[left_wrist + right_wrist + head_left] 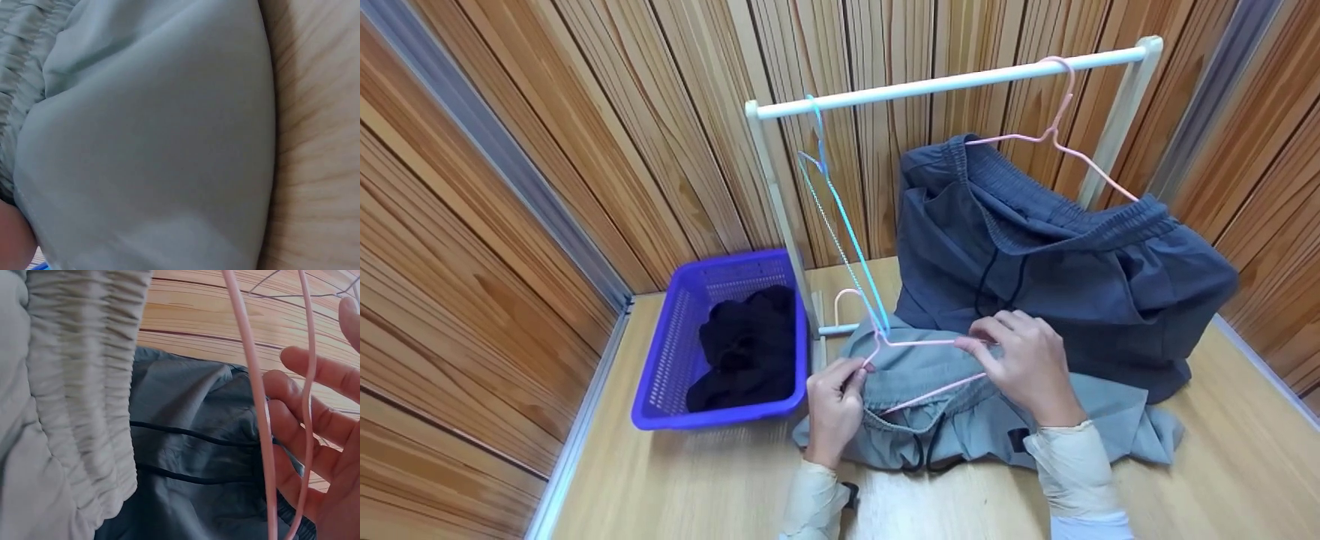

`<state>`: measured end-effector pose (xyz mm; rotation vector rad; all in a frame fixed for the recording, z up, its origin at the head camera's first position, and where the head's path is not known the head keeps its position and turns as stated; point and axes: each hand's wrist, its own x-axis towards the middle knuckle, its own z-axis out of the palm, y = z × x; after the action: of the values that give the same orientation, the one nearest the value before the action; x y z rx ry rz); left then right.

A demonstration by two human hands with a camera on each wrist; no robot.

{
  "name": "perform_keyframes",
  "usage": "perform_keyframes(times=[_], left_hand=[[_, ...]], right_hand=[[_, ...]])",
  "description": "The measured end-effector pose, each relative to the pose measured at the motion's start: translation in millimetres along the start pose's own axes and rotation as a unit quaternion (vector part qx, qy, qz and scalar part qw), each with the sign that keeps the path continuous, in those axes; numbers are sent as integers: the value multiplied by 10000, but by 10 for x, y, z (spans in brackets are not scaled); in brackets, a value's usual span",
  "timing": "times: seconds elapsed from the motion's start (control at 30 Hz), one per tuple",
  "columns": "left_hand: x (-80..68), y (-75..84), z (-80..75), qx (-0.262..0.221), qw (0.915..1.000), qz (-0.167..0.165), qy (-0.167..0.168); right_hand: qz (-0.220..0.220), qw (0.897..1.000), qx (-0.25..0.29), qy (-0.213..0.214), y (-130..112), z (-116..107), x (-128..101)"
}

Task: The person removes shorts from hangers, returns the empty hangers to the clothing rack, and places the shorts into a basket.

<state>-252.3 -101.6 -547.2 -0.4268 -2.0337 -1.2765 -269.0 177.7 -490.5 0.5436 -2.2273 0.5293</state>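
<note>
Nearest the camera, two pale sleeves reach in over the wooden table (675, 480). The left hand (834, 401) has its fingers curled, pinching the elastic waistband of the light grey shorts (952, 420), which lie crumpled on the table just in front of the person; a dark drawstring hangs from their front edge. The right hand (1024, 364) pinches one end of a pink hanger (919, 343) between thumb and fingertips, the wire lying across the waistband, its hook rising at the left. In the right wrist view the pink wire runs past loosely bent fingers (304, 402), with the gathered waistband to the left.

Just beyond, dark blue shorts (1057, 270) hang on a second pink hanger (1061, 127) from a white rail (952, 79), their lower part resting on the table, touching the grey shorts. A blue hanger (840, 217) hangs empty from the rail's left end. To the left stands a purple basket (660, 375) holding dark clothing (746, 349). Wood-panelled walls (585, 135) close in behind.
</note>
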Motion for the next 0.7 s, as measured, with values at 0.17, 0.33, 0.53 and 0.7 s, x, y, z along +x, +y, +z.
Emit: perform_keyframes(times=[0.17,0.33,0.53,0.7], left_hand=[[10,-3,-2,54,10000,22,-14],[4,-12,-3,81,9999,111,-8],[-6,-17,-30,-25,9998,198,-95],[13,5,-74,-120,9991,347,-227]], right_hand=[[-144,9998,-14,111,12,68,-6],[-256,9995,46,183,13,116,-5],[-401,9986,149,316,-12,111,5],[-481,9966,139,660,-40,72,28]])
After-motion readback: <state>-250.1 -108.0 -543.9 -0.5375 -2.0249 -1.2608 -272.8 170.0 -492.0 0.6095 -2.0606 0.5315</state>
